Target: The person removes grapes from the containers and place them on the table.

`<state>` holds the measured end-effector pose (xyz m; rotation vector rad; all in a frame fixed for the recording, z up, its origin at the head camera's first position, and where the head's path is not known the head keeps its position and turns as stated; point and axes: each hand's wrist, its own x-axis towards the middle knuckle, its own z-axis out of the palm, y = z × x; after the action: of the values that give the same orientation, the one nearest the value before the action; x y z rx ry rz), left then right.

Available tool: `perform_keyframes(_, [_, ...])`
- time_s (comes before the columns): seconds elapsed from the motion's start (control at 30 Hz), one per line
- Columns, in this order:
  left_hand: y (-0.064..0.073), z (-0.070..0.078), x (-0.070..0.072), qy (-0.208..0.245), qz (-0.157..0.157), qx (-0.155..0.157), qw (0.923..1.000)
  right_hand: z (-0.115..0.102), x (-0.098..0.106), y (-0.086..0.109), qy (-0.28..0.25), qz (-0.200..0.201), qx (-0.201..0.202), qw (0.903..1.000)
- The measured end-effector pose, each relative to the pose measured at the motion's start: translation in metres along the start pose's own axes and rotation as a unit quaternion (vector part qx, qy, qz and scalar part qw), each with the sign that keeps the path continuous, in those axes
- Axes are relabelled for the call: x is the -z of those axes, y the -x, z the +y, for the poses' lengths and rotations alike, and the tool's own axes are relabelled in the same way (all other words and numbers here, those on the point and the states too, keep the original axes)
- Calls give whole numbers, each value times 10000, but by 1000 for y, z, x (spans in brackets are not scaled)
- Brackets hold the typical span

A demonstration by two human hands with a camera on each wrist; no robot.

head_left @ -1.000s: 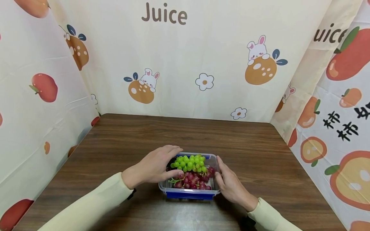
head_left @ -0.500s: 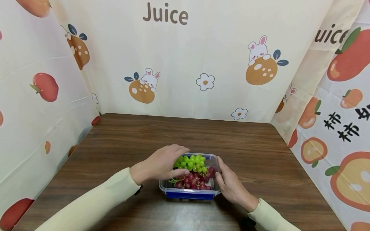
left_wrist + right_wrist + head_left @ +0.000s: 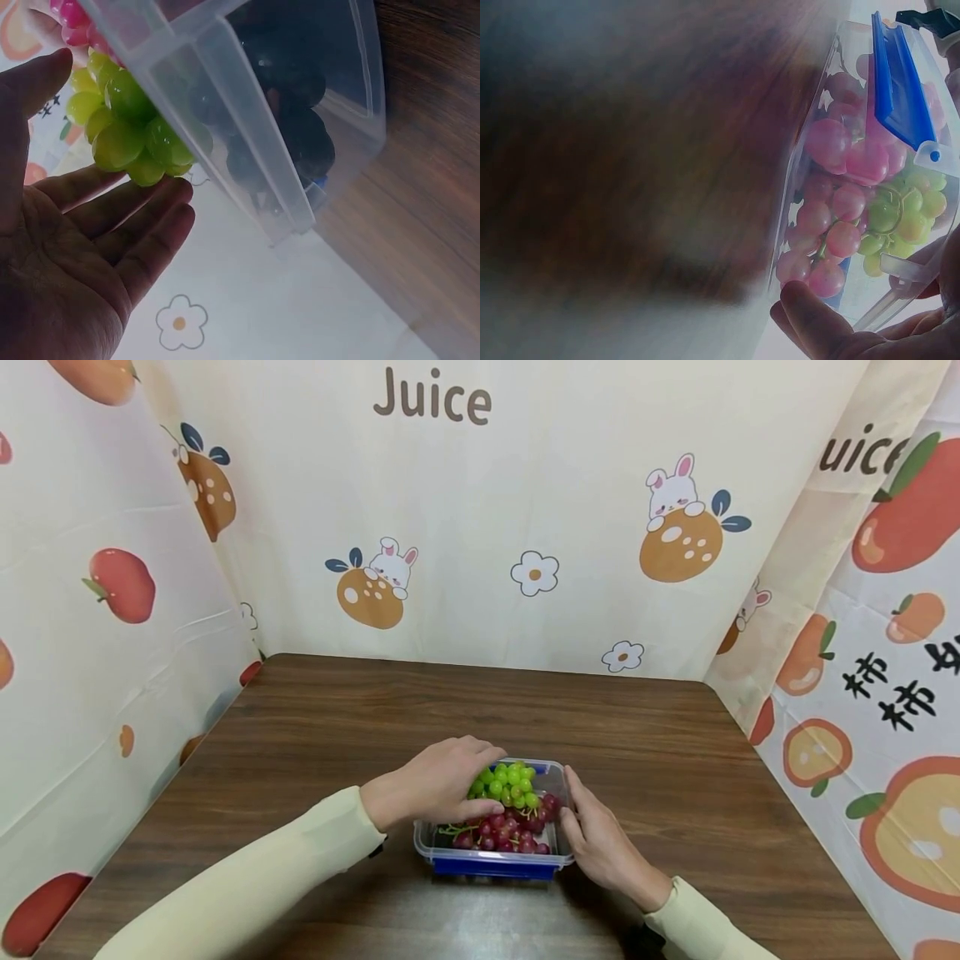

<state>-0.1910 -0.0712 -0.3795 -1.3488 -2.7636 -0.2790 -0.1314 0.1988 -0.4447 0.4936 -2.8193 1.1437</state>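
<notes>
The box (image 3: 487,857) is standing upright on the table (image 3: 360,718), near the middle of its front part, and is holding the grapes. Green grapes (image 3: 508,783) are lying toward its far side and rising above the rim, red grapes (image 3: 504,835) are lying nearer the person, and in the left wrist view dark grapes (image 3: 296,142) are showing through the wall. The left hand (image 3: 438,783) is reaching over the left side, fingers extended and thumb spread apart, with its fingertips lying against or just beside the green grapes; contact is hard to tell. The right hand (image 3: 606,847) is resting against the right side, its fingers fairly straight along the wall. A blue clip (image 3: 901,86) is hanging along the near side. Behind the table, a printed cloth (image 3: 457,502) is hanging.
</notes>
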Motion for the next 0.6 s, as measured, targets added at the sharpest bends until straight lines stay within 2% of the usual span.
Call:
perform_keyframes(0.27, [-11, 2, -3, -165, -294, 144, 9993, 0, 0, 0, 18, 10, 18, 10000])
perform_keyframes(0.6, [-20, 3, -3, -388, -422, 51, 9983, 0, 0, -1, 38, 4, 65, 10000])
